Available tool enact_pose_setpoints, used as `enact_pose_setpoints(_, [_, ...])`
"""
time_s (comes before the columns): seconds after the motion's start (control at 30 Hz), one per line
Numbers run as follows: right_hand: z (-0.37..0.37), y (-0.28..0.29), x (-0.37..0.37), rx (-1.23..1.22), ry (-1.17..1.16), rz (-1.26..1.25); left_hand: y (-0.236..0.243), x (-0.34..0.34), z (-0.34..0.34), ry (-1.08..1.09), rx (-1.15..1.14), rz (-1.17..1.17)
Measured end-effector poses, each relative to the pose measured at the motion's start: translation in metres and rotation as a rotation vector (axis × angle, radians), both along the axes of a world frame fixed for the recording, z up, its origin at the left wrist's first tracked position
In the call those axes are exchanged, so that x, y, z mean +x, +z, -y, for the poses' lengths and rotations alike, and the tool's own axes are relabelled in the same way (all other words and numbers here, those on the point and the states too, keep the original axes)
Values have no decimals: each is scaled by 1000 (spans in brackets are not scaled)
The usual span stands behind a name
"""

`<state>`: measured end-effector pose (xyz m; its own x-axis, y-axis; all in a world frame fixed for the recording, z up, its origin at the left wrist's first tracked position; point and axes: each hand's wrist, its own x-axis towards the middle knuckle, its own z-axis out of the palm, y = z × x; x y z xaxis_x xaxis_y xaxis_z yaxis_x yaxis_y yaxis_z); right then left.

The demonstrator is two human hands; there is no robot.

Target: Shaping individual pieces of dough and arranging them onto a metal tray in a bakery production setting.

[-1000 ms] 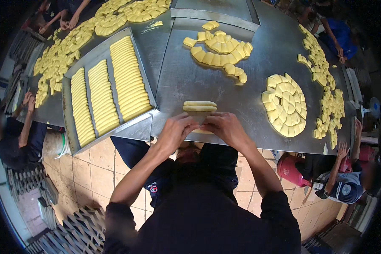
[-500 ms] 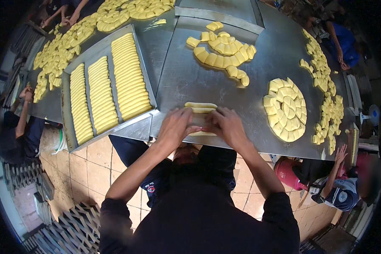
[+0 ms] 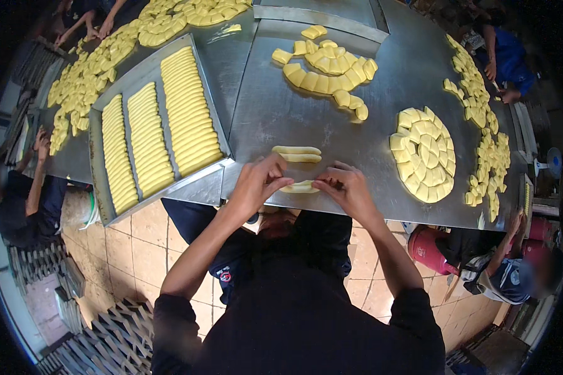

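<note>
A short strip of yellow dough (image 3: pixel 301 187) lies near the table's front edge, stretched between my two hands. My left hand (image 3: pixel 259 182) pinches its left end between thumb and fingers. At its right end, my right hand (image 3: pixel 345 189) has a similar fingertip pinch. Just beyond my fingers, a pair of rolled dough sticks (image 3: pixel 298 154) rests side by side on the metal. To the left stands a metal tray (image 3: pixel 224 164) holding three columns of slim dough rolls (image 3: pixel 191 109).
The steel table (image 3: pixel 363 147) carries a loose cluster of dough pieces (image 3: pixel 328 72) ahead and a round spiral of them (image 3: pixel 423 153) at right. More dough pieces (image 3: pixel 481 125) line the right edge. A metal box (image 3: pixel 319 15) stands at the back. Other people work along both sides.
My hands have moved apart and slightly nearer my body, uncovering the dough strip between them. The two rolled sticks beyond are now more visible.
</note>
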<state>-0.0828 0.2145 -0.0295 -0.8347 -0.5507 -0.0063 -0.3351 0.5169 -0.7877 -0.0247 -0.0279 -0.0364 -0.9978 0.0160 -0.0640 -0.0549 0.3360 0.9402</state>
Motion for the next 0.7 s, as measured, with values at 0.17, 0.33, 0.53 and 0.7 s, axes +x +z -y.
enact_pose_setpoints(0.17, [10, -1, -4, 253, -75, -382, -6, -1, 2, -27, -482, -341])
enact_pose_setpoints(0.33, [-2, -7, -8, 141, 32, -296, -16, 7, 4, -7, -415, -391])
enact_pose_setpoints(0.53, [-9, 3, 4, -35, 79, 154, -10, 13, -5, 57, -36, -132])
enact_pose_setpoints(0.7, [13, -3, 1, 174, 66, -478, -10, -5, -9, -78, -452, -424])
